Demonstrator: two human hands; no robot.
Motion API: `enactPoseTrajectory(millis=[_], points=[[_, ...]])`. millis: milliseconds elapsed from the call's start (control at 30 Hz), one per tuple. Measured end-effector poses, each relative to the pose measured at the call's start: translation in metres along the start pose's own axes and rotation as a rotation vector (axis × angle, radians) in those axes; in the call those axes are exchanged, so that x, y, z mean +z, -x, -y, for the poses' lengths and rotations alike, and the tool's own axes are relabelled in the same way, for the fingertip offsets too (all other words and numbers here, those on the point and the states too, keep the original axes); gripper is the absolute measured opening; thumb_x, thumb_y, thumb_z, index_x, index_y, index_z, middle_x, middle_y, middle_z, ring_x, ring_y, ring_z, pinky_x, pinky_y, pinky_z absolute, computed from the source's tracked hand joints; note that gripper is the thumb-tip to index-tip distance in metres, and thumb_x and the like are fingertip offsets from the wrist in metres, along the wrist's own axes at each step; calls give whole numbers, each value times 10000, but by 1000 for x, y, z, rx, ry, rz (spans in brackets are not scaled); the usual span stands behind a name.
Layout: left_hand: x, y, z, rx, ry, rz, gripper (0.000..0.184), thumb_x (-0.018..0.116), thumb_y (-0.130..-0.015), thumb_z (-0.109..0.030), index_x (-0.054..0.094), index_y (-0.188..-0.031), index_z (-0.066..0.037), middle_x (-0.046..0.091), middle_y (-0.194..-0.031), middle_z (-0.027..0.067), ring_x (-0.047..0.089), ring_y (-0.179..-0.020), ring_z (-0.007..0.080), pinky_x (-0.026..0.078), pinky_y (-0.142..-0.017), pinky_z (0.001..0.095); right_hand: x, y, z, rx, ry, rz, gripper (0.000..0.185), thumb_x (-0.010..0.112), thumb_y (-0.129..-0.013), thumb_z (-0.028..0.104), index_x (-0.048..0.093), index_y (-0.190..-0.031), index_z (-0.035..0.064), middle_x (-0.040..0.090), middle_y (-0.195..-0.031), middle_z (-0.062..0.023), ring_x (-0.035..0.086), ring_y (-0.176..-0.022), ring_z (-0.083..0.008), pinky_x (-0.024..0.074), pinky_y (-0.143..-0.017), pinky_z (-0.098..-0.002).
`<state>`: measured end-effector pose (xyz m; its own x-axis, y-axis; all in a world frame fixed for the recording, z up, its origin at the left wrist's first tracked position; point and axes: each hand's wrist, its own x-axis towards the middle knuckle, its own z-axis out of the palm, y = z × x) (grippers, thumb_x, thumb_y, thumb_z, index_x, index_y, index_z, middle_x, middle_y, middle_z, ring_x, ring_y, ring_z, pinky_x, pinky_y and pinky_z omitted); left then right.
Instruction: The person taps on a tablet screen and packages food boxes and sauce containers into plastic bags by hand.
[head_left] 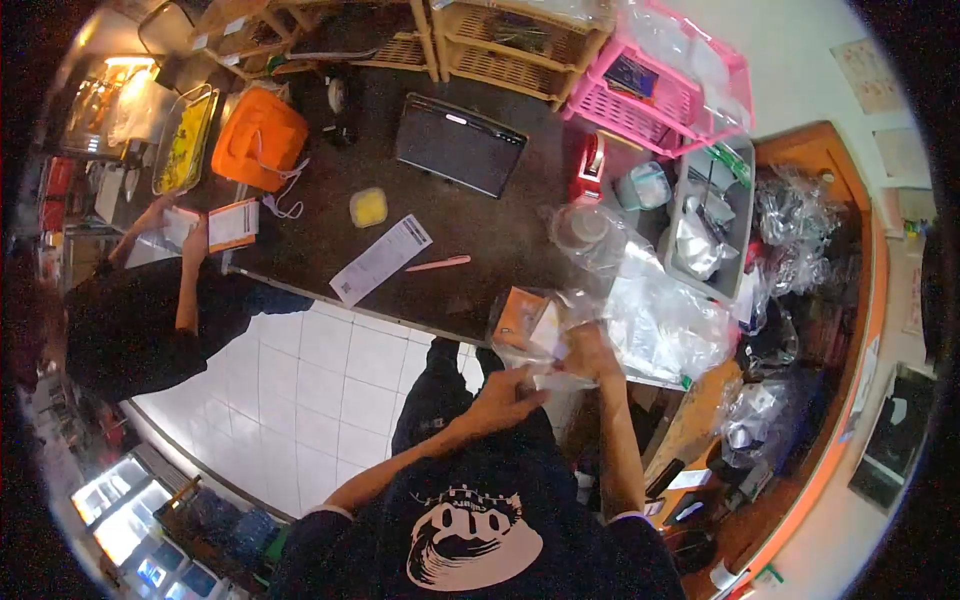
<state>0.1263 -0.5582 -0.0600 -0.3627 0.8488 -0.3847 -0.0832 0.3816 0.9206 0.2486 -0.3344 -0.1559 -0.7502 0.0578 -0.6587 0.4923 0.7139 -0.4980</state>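
An orange and white box [525, 318] lies inside a clear plastic bag [507, 350] at the table's front edge. My left hand [503, 402] is closed on the near end of the bag, fingers pinched together. On the bag's right side, my right hand [590, 352] is closed round the plastic, its fingertips partly hidden. To the left on the dark table [300, 245] are a printed paper slip [381, 260] and a pink pen [438, 264]. Flat clear plastic bags [655, 315] lie just right of my right hand.
A co-worker's hands [190, 240] hold papers at the left. Behind stand an orange container [258, 140], a black case [462, 145], a yellow-filled tub [368, 207], a red tape dispenser [590, 168], a pink basket [665, 85] and a grey tray [710, 215].
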Motion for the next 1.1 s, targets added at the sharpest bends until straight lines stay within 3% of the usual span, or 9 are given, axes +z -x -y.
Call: enactPoseTrajectory(millis=[133, 267, 333, 400, 500, 600, 767, 967, 1100], points=[[-55, -20, -38, -44, 172, -273, 273, 697, -909, -148, 665, -1152, -28, 711, -898, 59, 648, -749, 154, 532, -687, 309, -1, -8, 48, -99, 154, -239, 1227, 938, -527, 376, 279, -1546, 194, 621, -1109, -268, 596, -1073, -442, 441, -977, -503], [-60, -29, -18, 134, 363, -269, 367, 715, -897, -146, 623, -1236, -41, 675, -994, -10, 602, -836, 72, 518, -724, 260, -1, 12, 59, -137, 385, -351, 1277, 940, -511, 294, 227, -1559, 142, 398, -1471, -236, 392, -1335, -470, 344, -1116, -516], [-64, -14, -11, -51, 483, -151, 420, 733, -889, -153, 600, -1272, -46, 674, -992, -3, 610, -842, 84, 529, -762, 267, -78, 37, 140, -53, -40, -264, 1094, 903, -585, 200, 328, -1509, 90, 400, -1499, -203, 347, -1389, -451, 297, -1155, -495], [-77, -1, -17, -82, 634, -175, 413, 732, -891, -143, 601, -1270, -43, 678, -967, 6, 616, -837, 87, 533, -771, 273, -122, 34, 182, -132, -125, -317, 574, 776, -710, 31, 601, -1256, 55, 698, -1074, -171, 657, -1064, -351, 499, -977, -434], [-81, 11, 5, -115, 801, -137, 426, 718, -906, -149, 585, -1291, -28, 684, -954, 20, 622, -856, 93, 519, -787, 273, -155, -71, 280, -345, -235, -587, 441, 734, -779, 130, 621, -1203, 82, 714, -939, -135, 688, -898, -340, 535, -842, -427], [-77, 18, 45, -162, 769, -43, 406, 698, -922, -177, 589, -1262, 16, 705, -1004, 57, 632, -920, 111, 504, -843, 288, -117, -241, 320, -367, 3, -488, 837, 833, -692, 218, 450, -1431, 124, 510, -1329, -232, 513, -1238, -397, 429, -1041, -479], [-84, 29, 58, -154, 925, -42, 373, 714, -899, -167, 621, -1205, 24, 703, -1044, 75, 633, -943, 129, 491, -855, 286, -40, -392, 306, -370, 548, -446, 861, 841, -662, 271, 453, -1420, 143, 526, -1300, -218, 520, -1200, -414, 429, -1031, -522], [-104, 15, 58, -261, 593, -158, 189, 620, -964, -188, 625, -1045, -17, 657, -958, 55, 607, -917, 169, 482, -884, 332, -117, -171, 311, -516, -217, -358, 798, 841, -612, 228, 544, -1341, 99, 593, -1239, -189, 572, -1155, -373, 450, -1010, -453], [-93, -1, 46, -228, 992, -188, 220, 615, -964, -208, 646, -1061, -13, 656, -925, 37, 600, -832, 140, 494, -776, 301, -131, -13, 231, -420, -519, -193, 867, 883, -574, 215, 538, -1361, 99, 577, -1333, -123, 549, -1236, -292, 454, -1027, -418]])
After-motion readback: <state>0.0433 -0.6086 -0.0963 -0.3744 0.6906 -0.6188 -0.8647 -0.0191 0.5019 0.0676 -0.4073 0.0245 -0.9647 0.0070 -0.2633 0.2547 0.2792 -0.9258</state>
